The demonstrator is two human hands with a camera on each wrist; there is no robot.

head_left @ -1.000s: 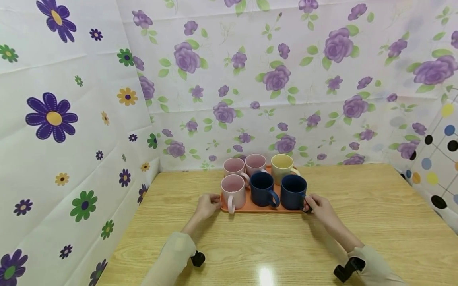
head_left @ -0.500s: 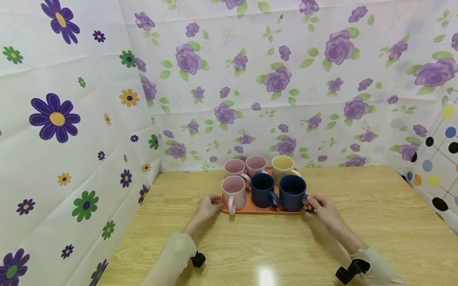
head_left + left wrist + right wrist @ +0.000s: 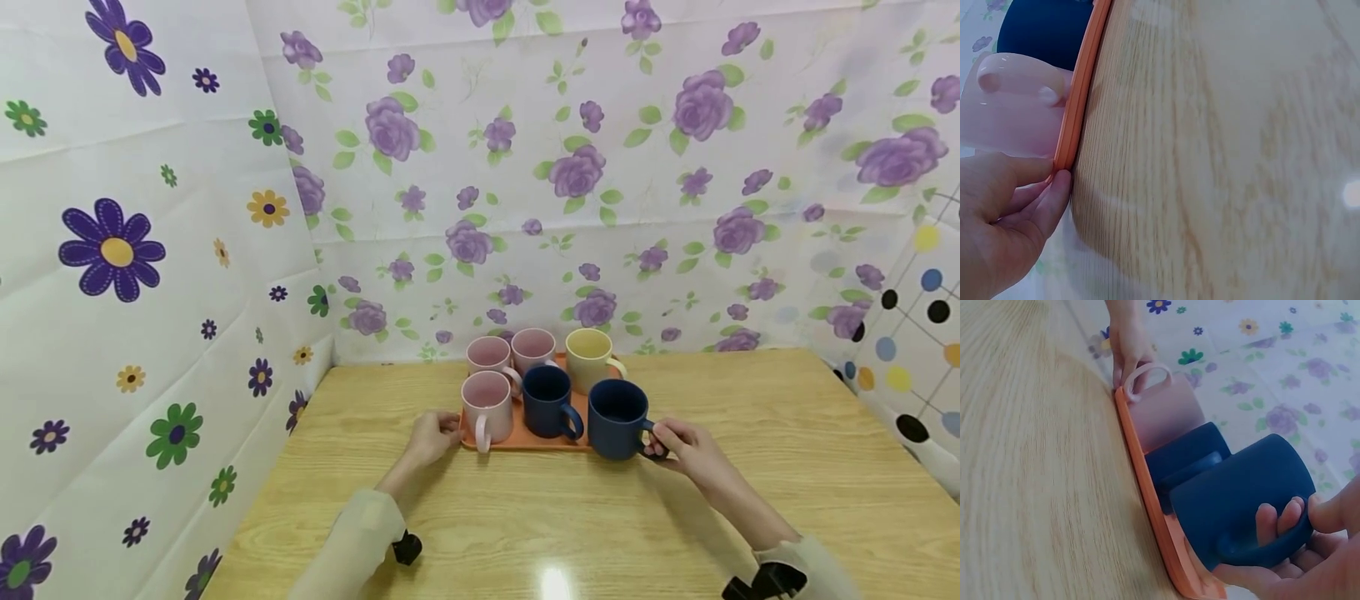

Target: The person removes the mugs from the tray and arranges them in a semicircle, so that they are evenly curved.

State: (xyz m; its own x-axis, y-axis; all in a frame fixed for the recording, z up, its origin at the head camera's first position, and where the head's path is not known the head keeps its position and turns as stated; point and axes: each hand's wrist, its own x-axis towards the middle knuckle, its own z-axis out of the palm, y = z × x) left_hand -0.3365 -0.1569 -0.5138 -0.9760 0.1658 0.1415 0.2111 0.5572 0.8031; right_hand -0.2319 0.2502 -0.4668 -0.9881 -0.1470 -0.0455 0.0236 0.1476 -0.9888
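Observation:
My right hand grips the handle of a dark blue mug, fingers through the loop. In the right wrist view this mug is raised above the orange tray's corner, overlapping its front edge in the head view. My left hand pinches the front left corner of the orange tray; the left wrist view shows thumb and fingers on its rim. On the tray stand a second dark blue mug, a pink mug in front, two pink mugs behind and a yellow mug at back right.
The tray lies on a wooden table, near its back edge. A flowered cloth hangs right behind it, and another cloth stands along the left side. A dotted cloth is at the far right.
My right hand has lifted the front right blue mug off the tray and drawn it toward me and slightly right. My left hand stays on the tray corner.

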